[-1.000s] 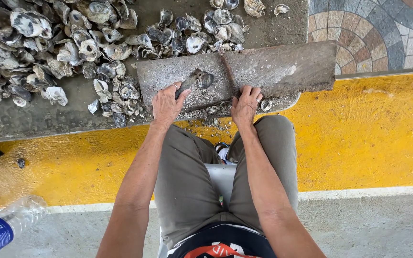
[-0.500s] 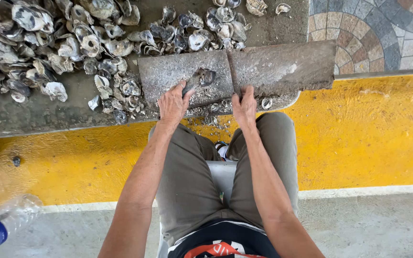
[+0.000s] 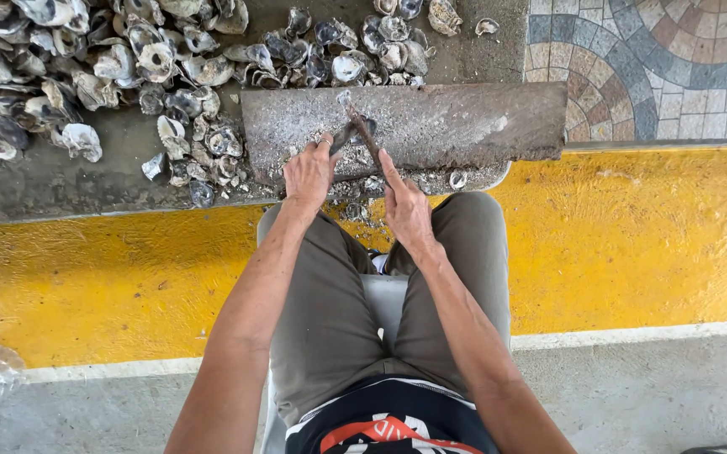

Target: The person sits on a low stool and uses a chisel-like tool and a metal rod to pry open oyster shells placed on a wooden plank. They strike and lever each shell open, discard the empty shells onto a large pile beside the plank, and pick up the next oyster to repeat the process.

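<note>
The small grey rough-shelled oyster point(image 3: 345, 134) lies on the long grey crusted slab point(image 3: 464, 122) that rests across the person's knees, and it sits just past the fingertips of the left hand point(image 3: 309, 172), which is closed around its near edge and pins it flat against the slab. Crossing it from the other side is the thin dark rusty metal rod point(image 3: 367, 139), gripped low on its shaft by the right hand point(image 3: 405, 210), whose fingers are wrapped tight around it so that the working end rises ahead of the fist and meets the shell. To do this well, the pinning fingers probably want to stay behind the point of contact, clear of the tool's path, and the shell is best kept seated on the slab rather than lifted, so a blow or a pry has something solid under it; short, controlled movements from the wrist look safer than a wide swing. Beyond the left grip, further out, spreads the big heap of grey and white oyster shells point(image 3: 86, 59) on the dark concrete ledge point(image 3: 60, 181), with loose shell crumbs point(image 3: 363, 181) between the two hands, and the yellow painted kerb point(image 3: 649, 235) below the slab
</note>
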